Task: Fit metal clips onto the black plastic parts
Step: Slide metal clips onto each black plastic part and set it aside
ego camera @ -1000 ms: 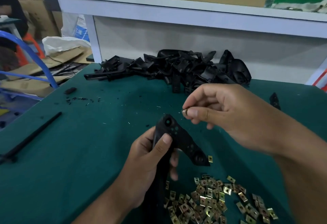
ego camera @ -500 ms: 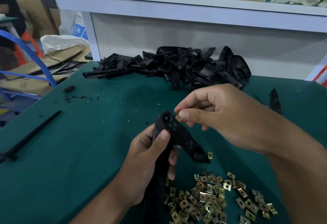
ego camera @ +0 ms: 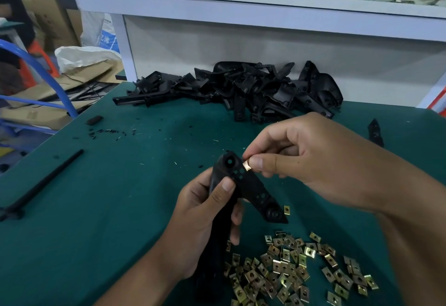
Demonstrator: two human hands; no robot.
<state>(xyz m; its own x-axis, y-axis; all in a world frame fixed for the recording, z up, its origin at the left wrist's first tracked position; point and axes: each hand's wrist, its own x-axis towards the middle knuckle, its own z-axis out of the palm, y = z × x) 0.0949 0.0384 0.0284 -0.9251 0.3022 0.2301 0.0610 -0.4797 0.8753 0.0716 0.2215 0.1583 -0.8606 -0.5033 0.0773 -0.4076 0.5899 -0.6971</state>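
Left hand [ego camera: 205, 221] grips black plastic part [ego camera: 251, 185] upright-ish over the desk [ego camera: 96, 209], thumb across its front, fingers wrapped behind. Right hand [ego camera: 313, 160] pinches one metal clip [ego camera: 246, 165] between thumb and forefinger, clip touching the part's upper edge beside the small holes. Loose clips [ego camera: 296, 272] piled near the desk's front edge; one stray clip [ego camera: 286, 209] just beside the part's lower tip. Heap of black parts [ego camera: 241, 90] along the back edge.

Green table [ego camera: 101, 209]: clips [ego camera: 296, 272], black parts [ego camera: 241, 88]
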